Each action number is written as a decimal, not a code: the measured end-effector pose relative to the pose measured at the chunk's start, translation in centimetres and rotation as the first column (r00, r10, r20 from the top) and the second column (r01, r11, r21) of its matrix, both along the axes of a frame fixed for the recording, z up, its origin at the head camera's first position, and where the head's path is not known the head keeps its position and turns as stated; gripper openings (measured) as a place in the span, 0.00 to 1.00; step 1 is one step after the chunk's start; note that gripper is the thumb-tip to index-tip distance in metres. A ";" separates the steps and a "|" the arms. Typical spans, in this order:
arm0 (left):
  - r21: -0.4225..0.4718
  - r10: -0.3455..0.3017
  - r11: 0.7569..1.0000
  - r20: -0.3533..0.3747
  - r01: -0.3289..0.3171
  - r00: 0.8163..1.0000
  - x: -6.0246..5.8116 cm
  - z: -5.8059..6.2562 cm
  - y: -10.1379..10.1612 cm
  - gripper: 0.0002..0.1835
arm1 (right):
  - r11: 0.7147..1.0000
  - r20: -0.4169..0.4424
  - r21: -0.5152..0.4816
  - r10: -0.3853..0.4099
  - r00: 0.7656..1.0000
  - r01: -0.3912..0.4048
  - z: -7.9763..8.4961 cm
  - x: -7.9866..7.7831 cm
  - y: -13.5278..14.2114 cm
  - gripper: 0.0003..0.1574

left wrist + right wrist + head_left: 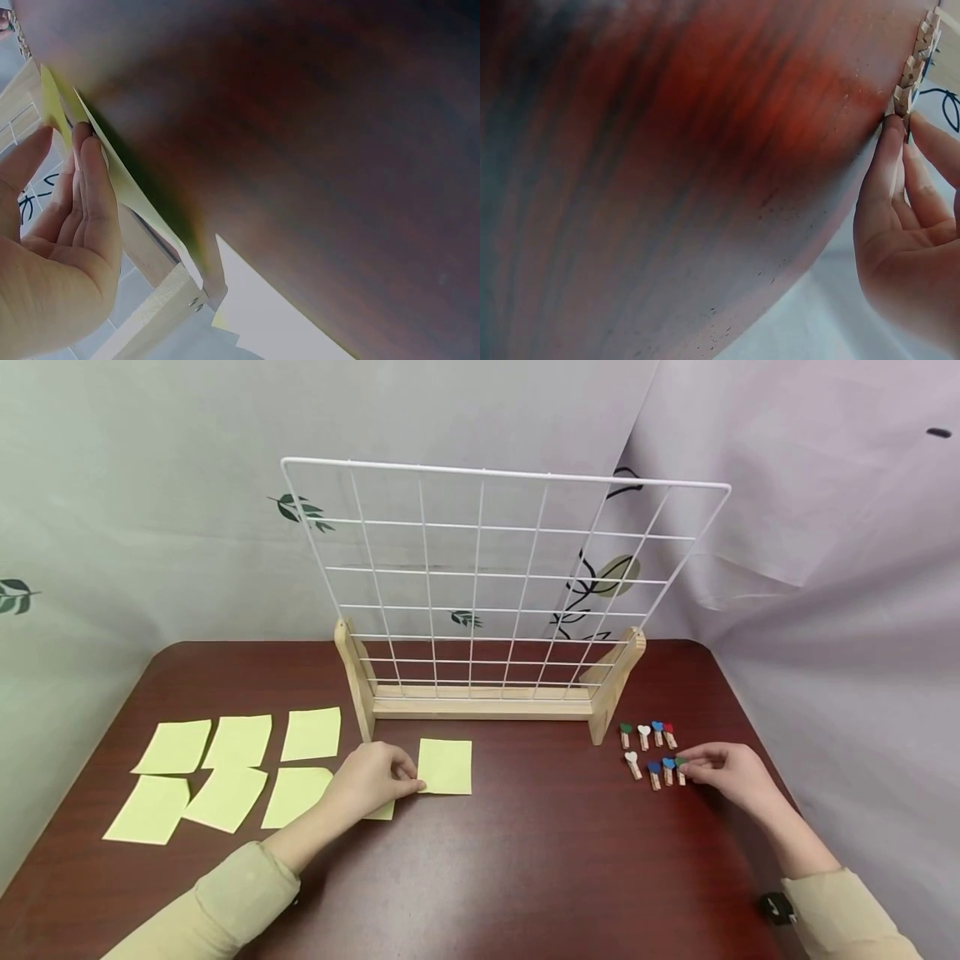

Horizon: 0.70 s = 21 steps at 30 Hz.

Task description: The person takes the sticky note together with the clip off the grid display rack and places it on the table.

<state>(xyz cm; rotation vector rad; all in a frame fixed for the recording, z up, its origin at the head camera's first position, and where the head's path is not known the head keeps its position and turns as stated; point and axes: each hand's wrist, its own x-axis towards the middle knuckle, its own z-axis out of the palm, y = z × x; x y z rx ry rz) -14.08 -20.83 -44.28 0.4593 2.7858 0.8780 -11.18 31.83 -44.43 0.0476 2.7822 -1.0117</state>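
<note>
With thumb and fingertips, my left hand (378,777) pinches the lower left corner of a yellow sticky note (446,767) in front of the wire rack. The left wrist view shows this sticky note (54,106) edge-on between thumb and fingers. Another sticky note (382,812) lies partly hidden under that hand. On the right, my right hand (738,774) pinches a small wooden clothespin (681,771) with a green heart, at the end of the front row. In the right wrist view, thumb and finger meet at the clothespin (906,120). Several other heart clothespins (645,737) lie beside it.
A white wire grid (480,577) stands upright in a wooden base (480,703) at the back of the dark red table (517,877). Several yellow sticky notes (240,742) lie in two rows at the left. Pale curtains (840,568) surround the table's back and sides.
</note>
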 end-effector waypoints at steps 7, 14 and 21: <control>0.004 0.001 1.000 0.008 -0.001 1.000 0.1 0.1 0.0 0.06 | 1.000 -0.008 0.026 0.007 1.000 -0.007 0.0 -0.1 0.0 0.16; 0.003 -0.004 1.000 -0.012 0.005 1.000 0.3 -0.1 -0.2 0.06 | 0.998 -0.030 0.062 -0.001 1.000 0.002 -0.1 0.0 0.5 0.16; 0.005 0.004 1.000 -0.001 -0.004 1.000 0.6 0.1 -0.7 0.05 | 0.996 -0.087 0.090 -0.021 0.996 0.029 0.3 0.1 0.9 0.14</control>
